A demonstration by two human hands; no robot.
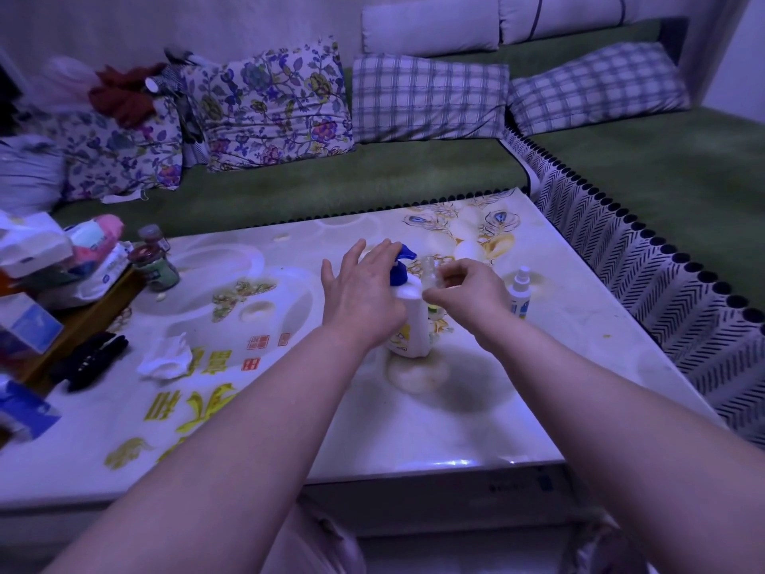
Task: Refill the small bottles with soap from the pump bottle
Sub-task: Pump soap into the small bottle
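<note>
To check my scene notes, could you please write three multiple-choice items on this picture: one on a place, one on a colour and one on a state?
1. Where does the spray bottle stand?
A. On the table, right of the right hand.
B. On the sofa.
C. On the floor.

2. What colour is the pump head?
A. Red.
B. Blue.
C. Green.

3. What is the right hand doing?
A. Lying flat.
B. Making an empty fist.
C. Pinching a small clear bottle by the pump head.

Answers: 1 A, it stands upright on the tabletop past that hand; 2 B, the head is blue above a white body; 3 C, the fingertips close on the bottle.
</note>
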